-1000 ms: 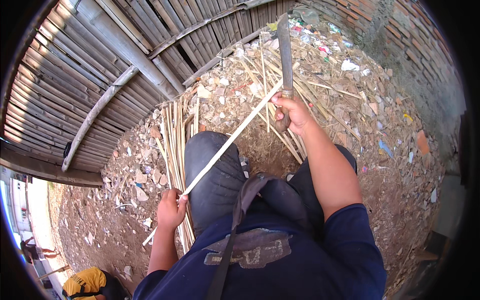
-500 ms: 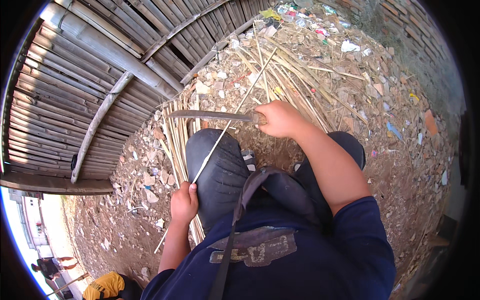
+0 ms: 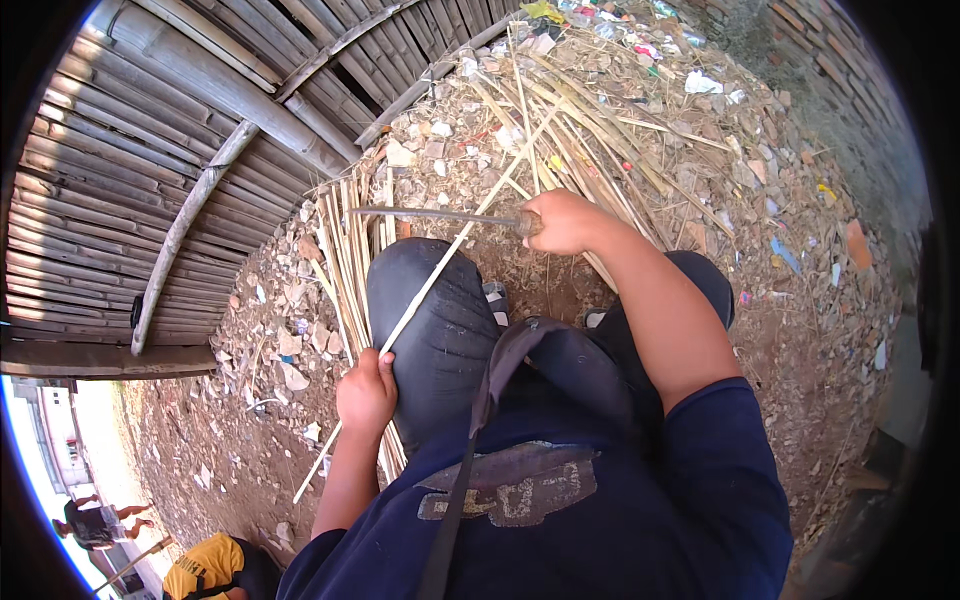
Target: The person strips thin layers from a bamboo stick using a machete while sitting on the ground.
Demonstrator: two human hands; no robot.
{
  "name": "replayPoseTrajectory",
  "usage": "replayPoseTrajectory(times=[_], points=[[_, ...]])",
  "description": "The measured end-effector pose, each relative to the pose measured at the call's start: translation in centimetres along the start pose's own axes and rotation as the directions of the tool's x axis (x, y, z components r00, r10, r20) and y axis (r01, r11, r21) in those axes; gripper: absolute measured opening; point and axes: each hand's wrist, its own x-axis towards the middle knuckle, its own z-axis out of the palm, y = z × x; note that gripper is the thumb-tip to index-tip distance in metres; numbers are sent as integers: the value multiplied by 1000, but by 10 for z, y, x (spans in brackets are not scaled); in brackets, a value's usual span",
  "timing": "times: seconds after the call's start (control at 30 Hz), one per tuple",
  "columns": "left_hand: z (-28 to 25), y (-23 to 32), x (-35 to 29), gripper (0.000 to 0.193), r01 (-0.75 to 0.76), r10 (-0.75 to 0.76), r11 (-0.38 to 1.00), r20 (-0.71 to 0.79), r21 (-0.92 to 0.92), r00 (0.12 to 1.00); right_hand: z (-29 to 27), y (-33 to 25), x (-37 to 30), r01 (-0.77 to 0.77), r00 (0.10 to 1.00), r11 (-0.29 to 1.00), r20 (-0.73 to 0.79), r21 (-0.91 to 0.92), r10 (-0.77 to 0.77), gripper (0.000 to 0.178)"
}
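Observation:
My left hand (image 3: 366, 392) is closed round the lower end of a long pale bamboo strip (image 3: 428, 287), which slants up to the right across my left knee. My right hand (image 3: 565, 222) grips the wooden handle of a long knife (image 3: 425, 213). The blade points left and crosses the strip above the knee. From this view I cannot tell exactly how its edge meets the strip. Beside my left leg lies a bundle of split bamboo strips (image 3: 343, 235), partly hidden by the leg.
More bamboo strips (image 3: 600, 180) lie ahead on rubble-strewn ground, with litter (image 3: 703, 83) beyond. A bamboo wall (image 3: 120, 200) rises on the left, a brick wall (image 3: 825, 65) at the far right. A person in a yellow shirt (image 3: 205, 568) is at the lower left, another person (image 3: 95, 525) beyond.
The strip now shows a broader face and slants slightly differently. Both hands have shifted slightly upward in the picture, the knife with the right one. The far person's legs have changed position.

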Motion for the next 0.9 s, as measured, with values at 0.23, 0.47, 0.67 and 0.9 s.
replayPoseTrajectory(times=[0.23, 0.47, 0.67, 0.9], points=[[-2, -3, 3, 38, -11, 11, 1000, 42, -1, 999, 4, -33, -9, 12, 995, 998, -97, -65, -18, 32], [-14, 3, 11, 40, 28, -31, 999, 108, 25, 994, -5, 38, 21, -167, 951, 983, -249, 74, 181, 37], [-11, 3, -1, 39, 40, -45, 998, 98, 55, 994, 0, -22, 0, -42, 996, 988, -87, -149, 29, 41], [-9, 4, 8, 41, 2, -7, 995, 48, 95, 999, 4, 14, 10, -115, 978, 993, -172, 13, 116, 29]])
